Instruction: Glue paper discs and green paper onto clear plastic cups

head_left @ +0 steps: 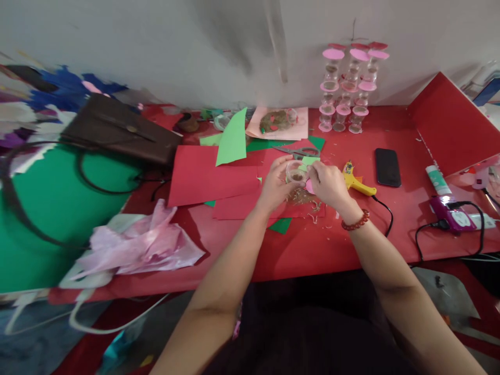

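Left hand [273,182] grasping a small clear cup [296,176] over the middle of the red worktop [312,252], right hand [328,182] at its rim.
The right fingers are bent against a light-green paper piece [311,161] beside the cup; whether they grip it, I cannot tell. Red sheets [213,177] lie beneath and to the left, with scissors [302,152] just beyond the cup, toward the back edge. Right of the hands lie a yellow glue gun [359,185], then a black phone [388,167]. Columns of clear cups with pink discs [328,86] stand at the back edge; a pink plastic bag [152,245] rests by the front-left corner.
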